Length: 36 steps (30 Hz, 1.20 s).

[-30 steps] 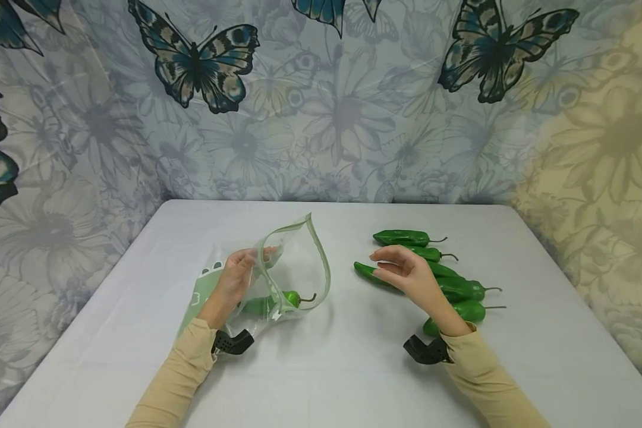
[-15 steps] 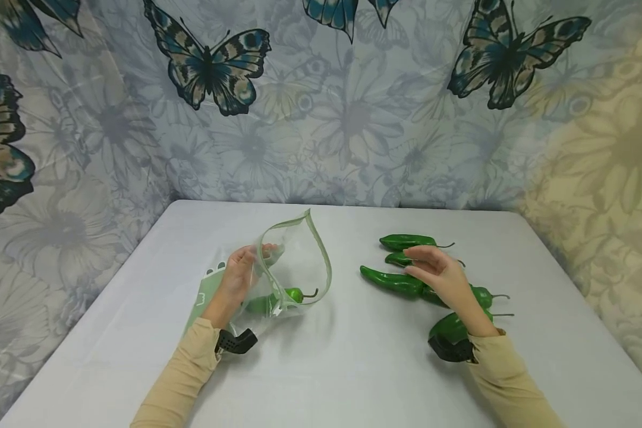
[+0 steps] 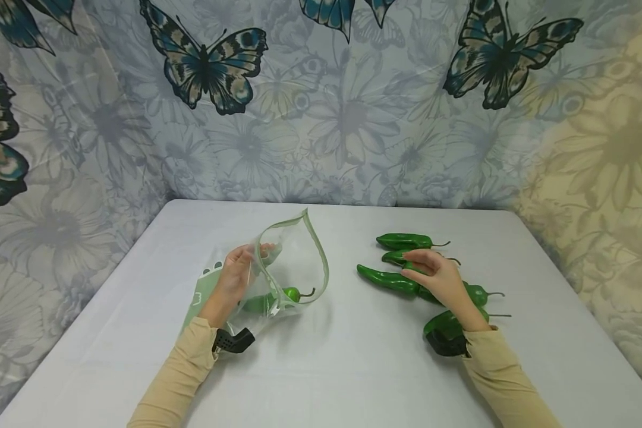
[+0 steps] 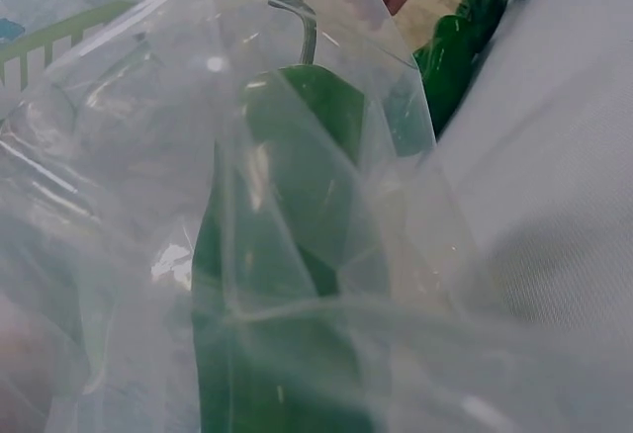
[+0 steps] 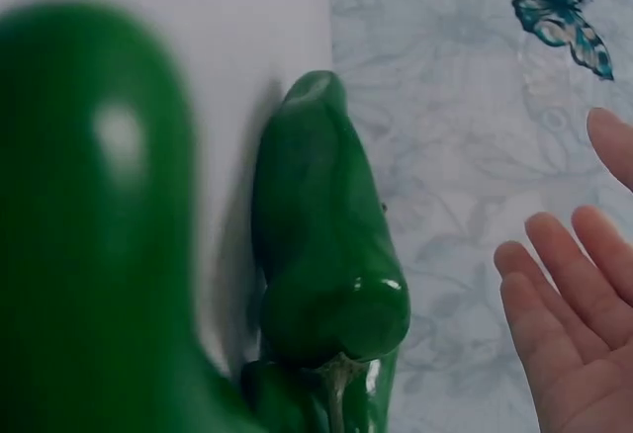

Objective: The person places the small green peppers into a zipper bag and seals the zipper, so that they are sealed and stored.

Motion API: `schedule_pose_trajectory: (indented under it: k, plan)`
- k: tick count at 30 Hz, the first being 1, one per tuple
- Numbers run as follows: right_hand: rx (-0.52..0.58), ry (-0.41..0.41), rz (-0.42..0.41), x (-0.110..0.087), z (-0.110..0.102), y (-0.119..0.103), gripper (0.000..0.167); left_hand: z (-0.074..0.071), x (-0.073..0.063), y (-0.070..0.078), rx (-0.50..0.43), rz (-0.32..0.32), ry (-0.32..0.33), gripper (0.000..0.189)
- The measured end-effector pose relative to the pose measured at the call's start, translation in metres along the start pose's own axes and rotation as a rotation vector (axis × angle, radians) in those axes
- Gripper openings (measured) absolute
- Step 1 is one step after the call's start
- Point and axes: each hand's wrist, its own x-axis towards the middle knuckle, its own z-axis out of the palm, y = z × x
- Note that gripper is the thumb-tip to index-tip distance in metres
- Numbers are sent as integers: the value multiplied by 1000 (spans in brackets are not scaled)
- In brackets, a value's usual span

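On the left of the head view, my left hand (image 3: 235, 274) grips a clear zip bag (image 3: 299, 255) with green edging, its mouth spread wide toward the right. One green pepper (image 3: 262, 303) lies inside, stem toward the mouth; through the film the left wrist view shows this pepper (image 4: 287, 255) large. My right hand (image 3: 441, 282) hovers over a group of green peppers (image 3: 387, 279) on the right, holding nothing. Its thumb stands apart from the fingers, as the right wrist view shows of the hand (image 5: 574, 344). Below it, part of one pepper (image 3: 444, 324) hides behind the wrist camera.
The white table (image 3: 321, 380) carries the bag and the peppers. At the back, another pepper (image 3: 403, 241) lies farthest from me, its stem to the right. A wall covering (image 3: 348, 148) with butterflies and flowers rises behind the table.
My right hand has moved right over the peppers, uncovering the long pepper at the left of the group. The left hand keeps the bag in about the same place.
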Motion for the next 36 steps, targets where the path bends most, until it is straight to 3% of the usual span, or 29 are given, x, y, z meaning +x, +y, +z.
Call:
schedule_pose_trajectory:
  k: [4, 10, 16, 21, 26, 36]
  plan:
    - [-27, -3, 21, -2, 0, -3, 32, -1, 0, 0, 27, 7, -4, 24]
    - [-46, 23, 60, -6, -3, 11, 32, 0, -1, 0, 15, -1, -6, 24]
    - [-33, 26, 0, -9, -2, 6, 31, -1, 0, -1, 13, -3, -12, 22]
    - [-38, 12, -20, -10, -3, 22, 33, -1, 0, -1, 6, 4, -14, 23]
    - [-67, 12, 18, -12, -5, 37, 34, 0, -1, 0, 17, -18, -1, 21]
    - [-118, 4, 117, -14, -6, 41, 36, 2, -1, 0, 26, -8, -8, 22]
